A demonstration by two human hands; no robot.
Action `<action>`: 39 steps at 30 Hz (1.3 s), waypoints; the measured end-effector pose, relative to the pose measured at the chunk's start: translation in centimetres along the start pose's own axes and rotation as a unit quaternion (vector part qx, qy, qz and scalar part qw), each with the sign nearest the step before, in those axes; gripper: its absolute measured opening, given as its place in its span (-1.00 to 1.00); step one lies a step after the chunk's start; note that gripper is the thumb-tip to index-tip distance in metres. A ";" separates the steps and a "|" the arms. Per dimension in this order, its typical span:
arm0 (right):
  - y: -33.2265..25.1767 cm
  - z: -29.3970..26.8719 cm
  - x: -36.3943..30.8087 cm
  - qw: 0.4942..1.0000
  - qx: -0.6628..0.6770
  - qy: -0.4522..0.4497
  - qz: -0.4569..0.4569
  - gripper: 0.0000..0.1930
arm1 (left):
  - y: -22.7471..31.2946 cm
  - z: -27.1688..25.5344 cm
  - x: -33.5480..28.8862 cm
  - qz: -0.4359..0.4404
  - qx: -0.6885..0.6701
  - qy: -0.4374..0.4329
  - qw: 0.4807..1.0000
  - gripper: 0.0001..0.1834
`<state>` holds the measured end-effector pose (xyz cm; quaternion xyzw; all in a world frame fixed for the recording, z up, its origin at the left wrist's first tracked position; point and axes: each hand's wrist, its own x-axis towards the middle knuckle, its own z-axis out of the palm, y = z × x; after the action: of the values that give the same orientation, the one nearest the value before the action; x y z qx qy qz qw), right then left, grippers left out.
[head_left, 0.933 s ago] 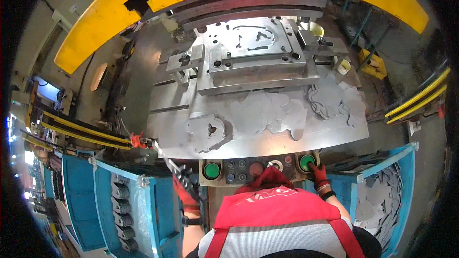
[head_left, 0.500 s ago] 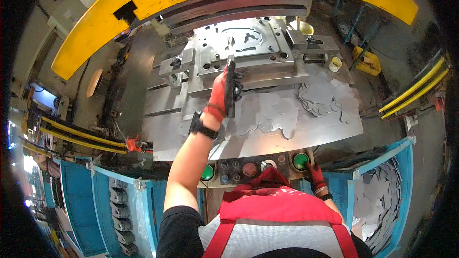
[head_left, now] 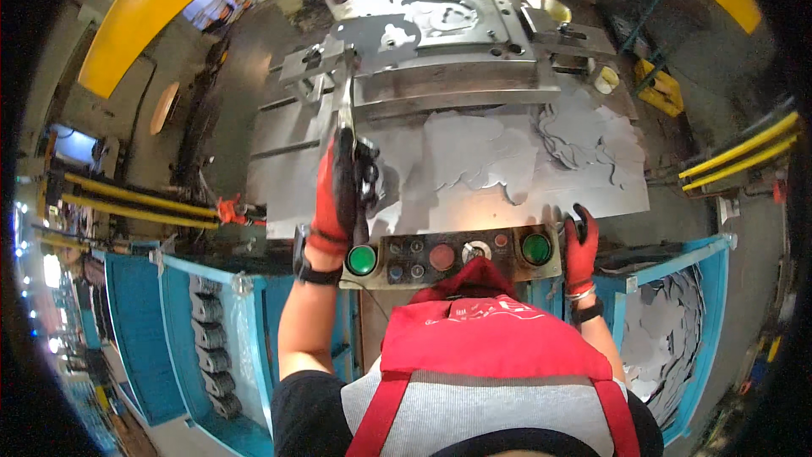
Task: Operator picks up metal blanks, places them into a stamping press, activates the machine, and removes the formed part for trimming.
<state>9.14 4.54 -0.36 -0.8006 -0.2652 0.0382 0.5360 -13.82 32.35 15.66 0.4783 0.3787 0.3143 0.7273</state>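
Observation:
My left hand (head_left: 338, 190), in a red and black glove, is closed round a pair of metal tongs (head_left: 346, 106) pointing away from me. Their far end comes up beside a die block (head_left: 448, 80). Over the die's left part lies a dark flat sheet-metal piece (head_left: 359, 32) with an irregular hole; whether the tongs grip it I cannot tell. A bright shaped recess (head_left: 444, 17) shows on the die to the right of the piece. My right hand (head_left: 581, 250), gloved in red and black, has its fingers apart beside the right green button (head_left: 535, 249) and holds nothing.
A control panel (head_left: 441, 257) with buttons stands before me. Thin scrap sheets (head_left: 482, 152) cover part of the press table. Blue bins flank me, the right bin (head_left: 715, 313) holding scrap, the left one stacked parts (head_left: 211, 334). Yellow rails (head_left: 736, 152) run at the side.
My left hand and tongs have drawn back and left from the die. The dark piece now shows on the die's left. My right hand has moved up beside the green button; the view has shifted.

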 end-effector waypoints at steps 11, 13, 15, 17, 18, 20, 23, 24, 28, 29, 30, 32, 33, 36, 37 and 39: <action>-8.8 14.1 2.9 0.876 -0.196 -0.257 -0.357 -0.39 | -9.8 -9.1 -11.2 -0.055 -0.044 0.108 0.992 -0.66; -10.1 16.6 3.3 0.831 -0.270 -0.253 -0.416 -0.34 | -11.1 -10.2 -11.7 -0.032 0.035 0.098 0.994 -0.71; -9.7 18.9 3.8 0.797 -0.314 -0.251 -0.451 -0.34 | -11.9 -10.2 -12.0 0.011 0.096 0.116 0.989 -0.75; -7.4 21.3 4.3 0.782 -0.335 -0.252 -0.461 -0.40 | -11.2 -9.3 -11.9 -0.025 0.007 0.136 0.990 -0.80; -6.9 22.0 4.5 0.768 -0.354 -0.262 -0.466 -0.45 | -10.5 -8.6 -11.8 -0.061 -0.077 0.147 0.984 -0.81; -6.2 22.8 4.7 0.737 -0.392 -0.281 -0.473 -0.54 | -10.9 -8.7 -10.3 -0.013 -0.016 0.126 0.992 -0.81; -7.8 21.3 5.1 0.718 -0.352 -0.266 -0.538 -0.67 | -13.3 -10.1 -7.3 0.062 0.084 0.090 0.990 -0.71; -9.0 20.5 5.5 0.744 -0.303 -0.252 -0.539 -0.67 | -13.6 -10.3 -6.3 0.078 0.140 0.096 0.982 -0.68; -13.2 15.8 8.1 0.879 -0.137 -0.217 -0.401 -0.70 | -14.9 -11.5 -2.7 0.136 0.318 0.088 0.934 -0.55; -14.4 14.2 8.6 0.920 -0.076 -0.202 -0.326 -0.71 | -14.5 -11.5 -2.3 0.171 0.349 0.082 0.918 -0.55; -15.4 12.9 9.3 0.951 -0.012 -0.182 -0.249 -0.72 | -13.7 -11.0 -2.0 0.208 0.380 0.077 0.898 -0.56; -16.3 10.6 11.6 0.971 0.032 -0.134 -0.195 -0.73 | -13.6 -11.0 -2.2 0.149 0.302 0.087 0.938 -0.61; -16.5 9.3 13.0 0.979 0.053 -0.109 -0.166 -0.74 | -13.5 -10.9 -2.3 0.135 0.297 0.089 0.941 -0.63; -17.2 6.5 18.0 0.973 0.157 -0.113 -0.124 -0.79 | -14.1 -11.3 -1.8 0.105 0.196 0.058 0.973 -0.67; -17.2 6.5 19.5 0.965 0.199 -0.109 -0.134 -0.80 | -14.7 -11.6 -1.6 0.111 0.164 0.056 0.979 -0.67; -17.2 7.2 22.1 0.950 0.267 -0.110 -0.121 -0.81 | -15.0 -11.9 -1.7 0.120 0.137 0.057 0.982 -0.59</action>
<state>18.96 25.75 16.66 -0.5813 -0.3975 0.1300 0.6980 -23.39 31.19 -0.99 0.5971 0.3987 0.3709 0.5890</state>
